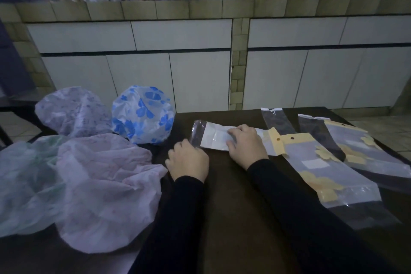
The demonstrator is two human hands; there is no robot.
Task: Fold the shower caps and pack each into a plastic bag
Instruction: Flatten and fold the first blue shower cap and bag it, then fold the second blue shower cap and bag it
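Note:
A narrow clear plastic bag [214,138] with a folded white shower cap inside lies across the middle of the dark table [233,184]. My right hand [245,144] presses flat on the bag's middle. My left hand [189,160] is curled at the bag's open left end, fingertips on its clear flap. Loose shower caps lie to the left: a blue-flowered one [143,115], a pale lilac one [73,111], a pinkish one [104,187] and a greenish one [24,184].
Packed bags with yellow-flowered caps [320,169] [364,151] lie at the right, with two empty clear bags [278,122] [315,131] behind them. A tiled counter front [200,51] rises beyond the table's far edge.

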